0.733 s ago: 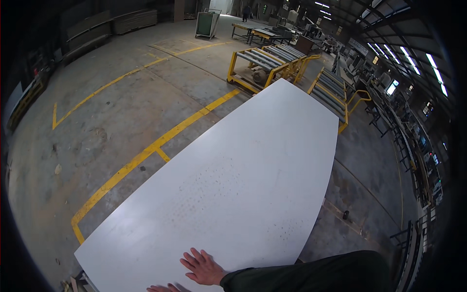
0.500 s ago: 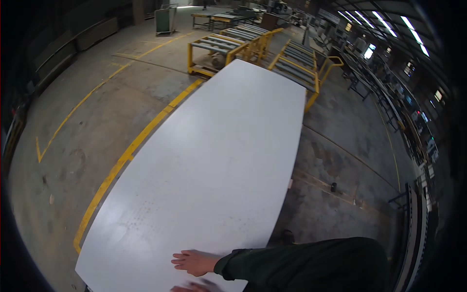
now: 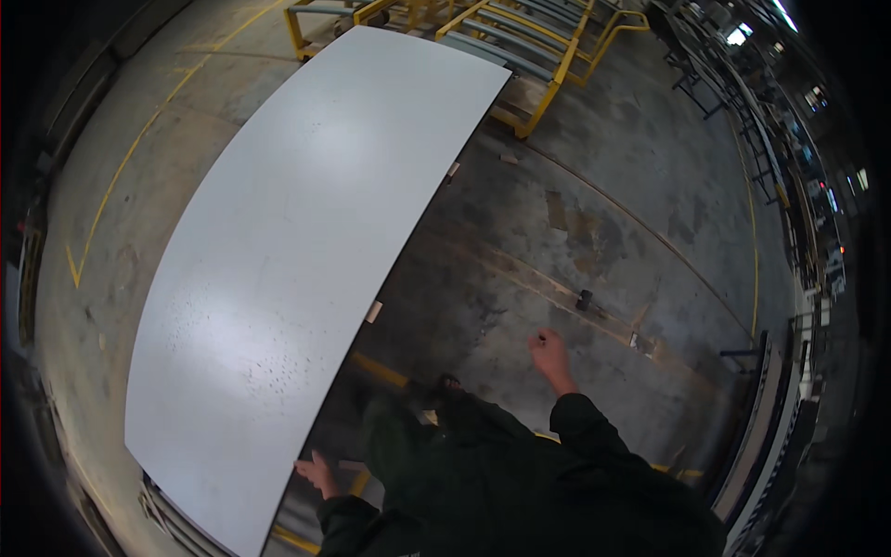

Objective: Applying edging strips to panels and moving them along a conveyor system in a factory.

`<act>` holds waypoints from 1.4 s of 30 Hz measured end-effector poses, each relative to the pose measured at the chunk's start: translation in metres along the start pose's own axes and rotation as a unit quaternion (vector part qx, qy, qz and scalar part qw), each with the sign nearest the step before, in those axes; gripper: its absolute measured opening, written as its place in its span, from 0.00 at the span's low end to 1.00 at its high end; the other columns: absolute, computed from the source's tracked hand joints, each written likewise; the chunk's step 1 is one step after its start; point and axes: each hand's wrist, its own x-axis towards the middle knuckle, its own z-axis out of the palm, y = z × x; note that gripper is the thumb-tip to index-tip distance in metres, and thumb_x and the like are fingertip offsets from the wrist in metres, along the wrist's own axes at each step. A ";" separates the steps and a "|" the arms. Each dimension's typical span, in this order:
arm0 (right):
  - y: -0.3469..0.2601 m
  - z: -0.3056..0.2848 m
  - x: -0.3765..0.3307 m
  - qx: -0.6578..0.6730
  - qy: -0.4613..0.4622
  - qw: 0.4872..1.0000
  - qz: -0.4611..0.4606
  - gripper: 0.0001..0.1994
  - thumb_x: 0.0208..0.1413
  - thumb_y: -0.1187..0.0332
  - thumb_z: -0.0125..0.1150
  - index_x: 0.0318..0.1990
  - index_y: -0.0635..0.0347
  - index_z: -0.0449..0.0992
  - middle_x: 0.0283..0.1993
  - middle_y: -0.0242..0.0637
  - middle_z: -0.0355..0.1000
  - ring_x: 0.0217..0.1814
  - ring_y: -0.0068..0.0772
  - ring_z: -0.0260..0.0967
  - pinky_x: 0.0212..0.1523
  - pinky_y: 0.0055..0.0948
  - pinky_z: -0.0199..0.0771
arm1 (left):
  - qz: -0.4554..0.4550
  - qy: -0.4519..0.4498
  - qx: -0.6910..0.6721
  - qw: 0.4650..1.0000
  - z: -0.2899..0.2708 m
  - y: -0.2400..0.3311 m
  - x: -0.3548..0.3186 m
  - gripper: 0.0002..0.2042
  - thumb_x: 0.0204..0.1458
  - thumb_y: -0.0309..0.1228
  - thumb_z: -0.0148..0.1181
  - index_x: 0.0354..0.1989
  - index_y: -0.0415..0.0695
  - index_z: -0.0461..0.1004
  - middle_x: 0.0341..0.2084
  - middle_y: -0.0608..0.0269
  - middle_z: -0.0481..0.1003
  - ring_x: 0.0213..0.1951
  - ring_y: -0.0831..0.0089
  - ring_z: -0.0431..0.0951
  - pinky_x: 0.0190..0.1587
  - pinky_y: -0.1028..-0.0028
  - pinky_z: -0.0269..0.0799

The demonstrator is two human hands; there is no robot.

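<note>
A long white panel [image 3: 288, 241] lies flat on a low stack and runs from the lower left up to the top middle. My left hand [image 3: 316, 473] is at the panel's near right edge with its fingers spread and nothing in it; I cannot tell whether it touches the edge. Away from the panel, my right hand [image 3: 550, 357] hangs over the bare concrete floor [image 3: 594, 213], fingers loosely bent and holding nothing. Both sleeves are dark green, and my dark-clad legs [image 3: 418, 427] show below, right beside the panel.
Yellow roller racks [image 3: 520, 46] stand beyond the panel's far end. Yellow lines [image 3: 121, 176] mark the floor on the left. A small dark object [image 3: 585, 299] and wood scraps [image 3: 373, 311] lie on the concrete. Shelving [image 3: 798, 186] lines the right side. Stacked sheet edges [image 3: 162, 506] show under the panel.
Both my hands have come off the panel's top. The view has swung to the right: the panel now lies on my left and my right hand is out over the floor.
</note>
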 end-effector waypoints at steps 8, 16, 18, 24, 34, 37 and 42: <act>0.100 -0.063 0.146 0.173 -0.067 0.972 0.143 0.19 0.62 0.58 0.64 0.52 0.64 0.80 0.41 0.39 0.79 0.44 0.35 0.75 0.47 0.34 0.73 | 0.167 -0.374 -0.200 0.890 0.098 0.235 -0.089 0.16 0.55 0.39 0.61 0.34 0.34 0.79 0.27 0.53 0.78 0.34 0.56 0.81 0.37 0.59 0.76; 0.067 -0.142 0.331 0.243 -0.240 0.915 0.214 0.19 0.64 0.56 0.63 0.55 0.58 0.78 0.41 0.28 0.77 0.40 0.25 0.73 0.39 0.29 0.74 | -0.124 -0.519 -0.425 0.731 0.190 0.603 -0.191 0.14 0.60 0.43 0.57 0.43 0.46 0.77 0.37 0.62 0.80 0.33 0.65 0.81 0.38 0.63 0.75; 0.066 -0.170 0.384 0.297 -0.212 0.896 0.254 0.18 0.64 0.56 0.62 0.54 0.58 0.78 0.42 0.29 0.77 0.40 0.25 0.74 0.39 0.30 0.74 | -0.137 -0.550 -0.441 0.696 0.202 0.672 -0.222 0.15 0.60 0.43 0.57 0.45 0.46 0.76 0.39 0.61 0.80 0.36 0.63 0.81 0.41 0.60 0.75; 0.043 -0.206 0.593 0.362 -0.188 0.871 0.274 0.19 0.66 0.54 0.61 0.56 0.57 0.74 0.46 0.36 0.78 0.42 0.32 0.77 0.41 0.33 0.78 | -0.198 -0.536 -0.507 0.645 0.238 0.816 -0.258 0.12 0.60 0.43 0.55 0.43 0.48 0.72 0.40 0.58 0.79 0.39 0.56 0.80 0.49 0.52 0.73; -0.123 -0.161 0.981 0.217 -0.324 0.919 0.054 0.15 0.66 0.57 0.59 0.50 0.58 0.77 0.35 0.32 0.74 0.36 0.28 0.73 0.38 0.30 0.75 | -0.320 -0.257 -0.745 0.526 0.302 0.907 -0.284 0.14 0.62 0.50 0.55 0.40 0.54 0.68 0.39 0.63 0.75 0.41 0.57 0.78 0.46 0.49 0.72; -0.191 -0.123 1.054 0.128 -0.363 0.922 -0.039 0.16 0.64 0.56 0.60 0.47 0.60 0.80 0.35 0.31 0.74 0.37 0.26 0.72 0.39 0.30 0.73 | -0.355 -0.188 -0.752 0.523 0.290 0.911 -0.301 0.14 0.61 0.51 0.55 0.40 0.54 0.68 0.39 0.64 0.76 0.41 0.57 0.78 0.46 0.50 0.71; -0.247 -0.053 1.137 0.046 -0.372 0.902 -0.214 0.21 0.66 0.53 0.56 0.46 0.67 0.81 0.36 0.32 0.76 0.37 0.28 0.70 0.40 0.33 0.70 | -0.296 -0.131 -0.828 0.459 0.305 0.933 -0.302 0.12 0.58 0.48 0.57 0.31 0.55 0.68 0.29 0.65 0.72 0.36 0.59 0.76 0.40 0.54 0.74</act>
